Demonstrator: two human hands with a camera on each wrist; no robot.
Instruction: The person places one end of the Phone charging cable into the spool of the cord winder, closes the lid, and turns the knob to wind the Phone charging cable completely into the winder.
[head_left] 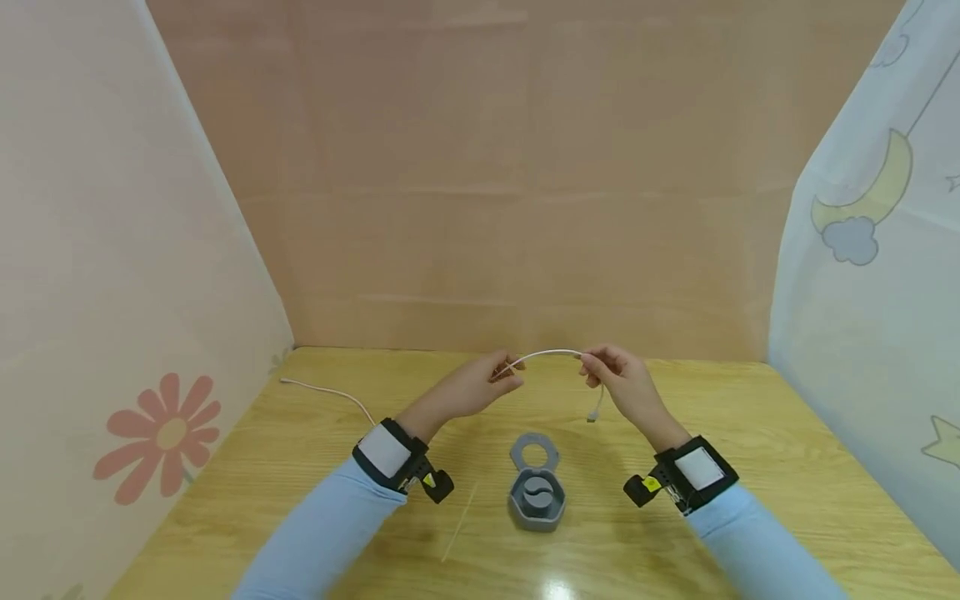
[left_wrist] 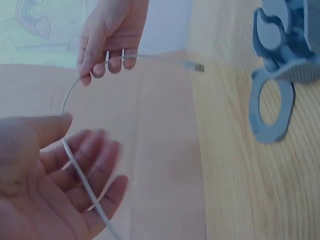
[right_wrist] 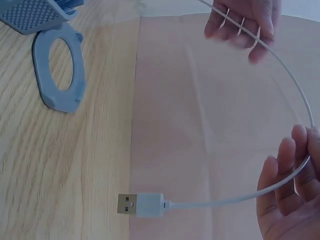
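A thin white USB cable (head_left: pixel 547 353) arches between my two hands above the wooden table. My left hand (head_left: pixel 480 383) pinches it between thumb and fingers; in the left wrist view the cable (left_wrist: pixel 64 102) runs across the loosely bent fingers (left_wrist: pixel 95 170). My right hand (head_left: pixel 618 383) holds the other end of the arch with its fingers curled round it (left_wrist: pixel 107 40). The USB plug (right_wrist: pixel 142 205) hangs free just below the right hand (right_wrist: pixel 290 200). The rest of the cable trails off left over the table (head_left: pixel 330 390).
A small grey case (head_left: pixel 536 500) stands open on the table (head_left: pixel 787 467) in front of me, its ring-shaped lid (right_wrist: pixel 45 95) lying flat behind it. A thin pale stick (head_left: pixel 459 521) lies left of the case. Fabric walls close in the back and both sides.
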